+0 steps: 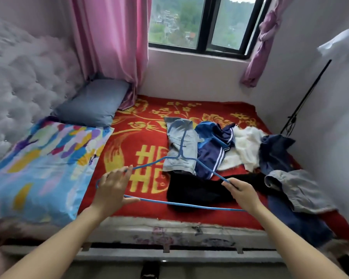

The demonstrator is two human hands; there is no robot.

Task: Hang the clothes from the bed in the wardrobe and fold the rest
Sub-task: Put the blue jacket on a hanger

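Status: early stage. No garment is on the blue hanger [179, 204] yet, and the clothes lie unfolded in a loose pile on the red-and-gold bedspread [129, 150] between 3 and 5 o'clock of frame centre: a pale grey garment [177, 158], a glossy blue jacket [212, 150] with white stripes, a nubby white piece [246, 148], a grey shirt [298, 190] and a matte black garment [197, 192]. The left hand [113, 188] wraps the hanger's left corner at 7 o'clock, and the right hand [244, 195] pinches its right shoulder at 5 o'clock. The hanger is a thin, smooth triangular rod held just above the bed, its hook pointing to 12 o'clock over the pale grey garment.
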